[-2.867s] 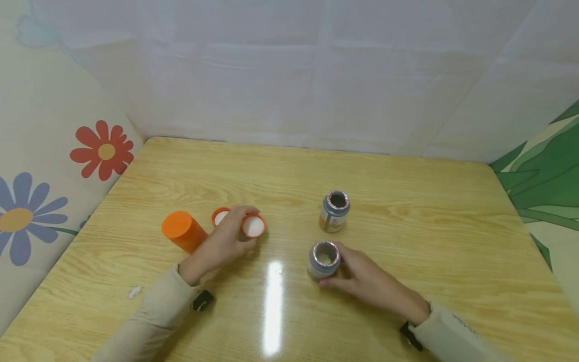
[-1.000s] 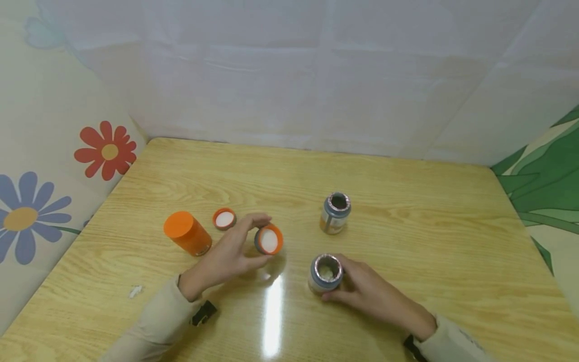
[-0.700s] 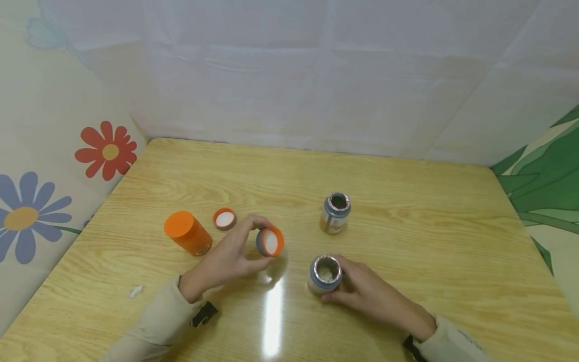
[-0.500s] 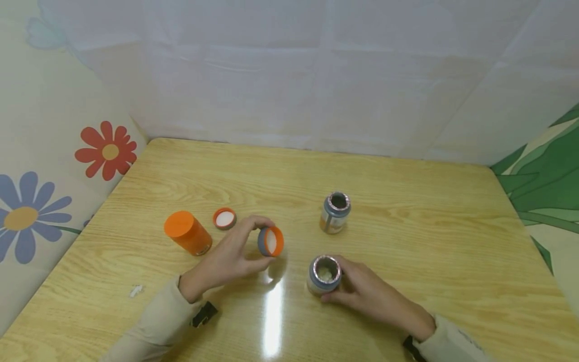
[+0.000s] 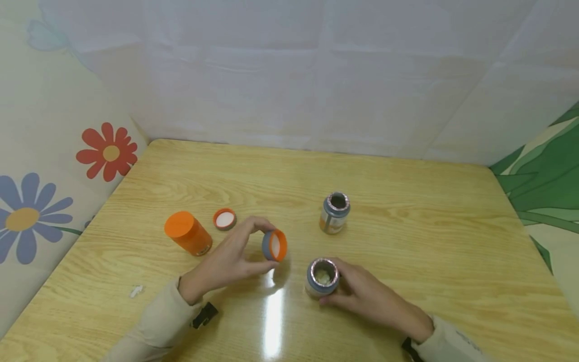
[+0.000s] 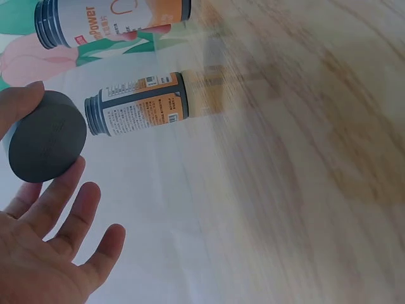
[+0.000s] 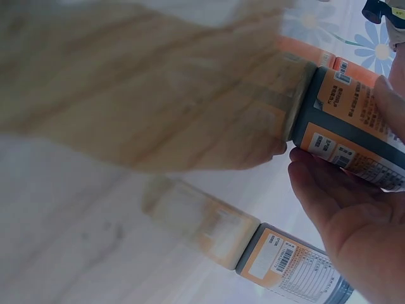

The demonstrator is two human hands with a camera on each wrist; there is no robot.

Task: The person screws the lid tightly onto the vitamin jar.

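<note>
My left hand (image 5: 228,259) pinches a grey bottle cap (image 5: 274,245) between thumb and fingers above the table. The cap stands on edge, its orange rim and white liner facing right; its dark outer face shows in the left wrist view. My right hand (image 5: 368,294) grips an uncapped grey-and-orange supplement bottle (image 7: 354,104), upright, with pale contents visible through its torn foil mouth. Cap and bottle are apart, the cap left of the bottle and slightly farther back. Behind the held bottle stands a second uncapped bottle (image 5: 333,213) of the same kind, untouched.
On the left of the wooden table (image 5: 407,211) stands an orange cylindrical container (image 5: 187,234). Beside it another cap (image 5: 224,219) lies with its white liner up. A small white scrap (image 5: 135,291) lies near my left sleeve. White cloth (image 5: 289,75) hangs behind the table.
My left hand has lifted one cap from beside the other and carried it right, turning its liner from upward to rightward. The bottle in my right hand has shifted slightly toward me.
</note>
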